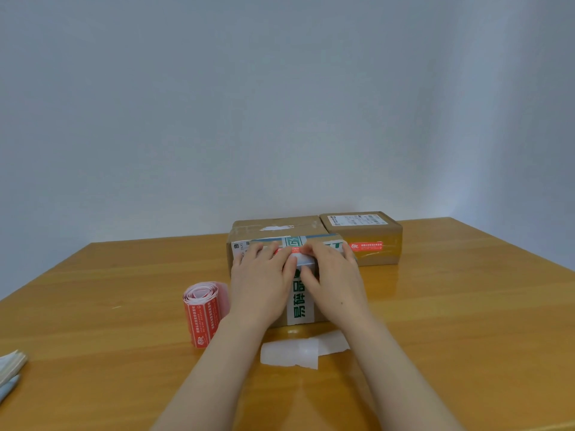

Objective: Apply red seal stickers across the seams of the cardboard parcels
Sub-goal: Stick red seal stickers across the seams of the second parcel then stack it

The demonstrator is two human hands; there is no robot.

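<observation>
Both hands lay on top of the nearest cardboard parcel (320, 317), which stood on the table (466, 306) close in front of the person. The left hand (261, 275) and right hand (336, 275) met at the middle of the top, fingers laid over the red seal sticker (284, 251). Only a short stretch of it showed between the fingertips. Neither grip was closed round anything. The fingers were spread flat and bearing down, and the thumbs touched at the front edge. Whether the thumbs nipped a scrap of white there could not be told.

The sticker's long axis ran left to right, crossing the green-lettered white tape (300, 306) that ran front to back over the seam. Each hand was equally near its own half, so smoothing would likely go outward from the centre, left hand to the left and right hand to the right.

The rear right parcel (364, 231) already carried a red sticker (365, 246) on its front face. The rear left parcel (277, 225) showed none and looked like the next one. The sticker roll (203, 312) stood just left of the left wrist, with peeled backing paper (298, 349) between the forearms.
</observation>
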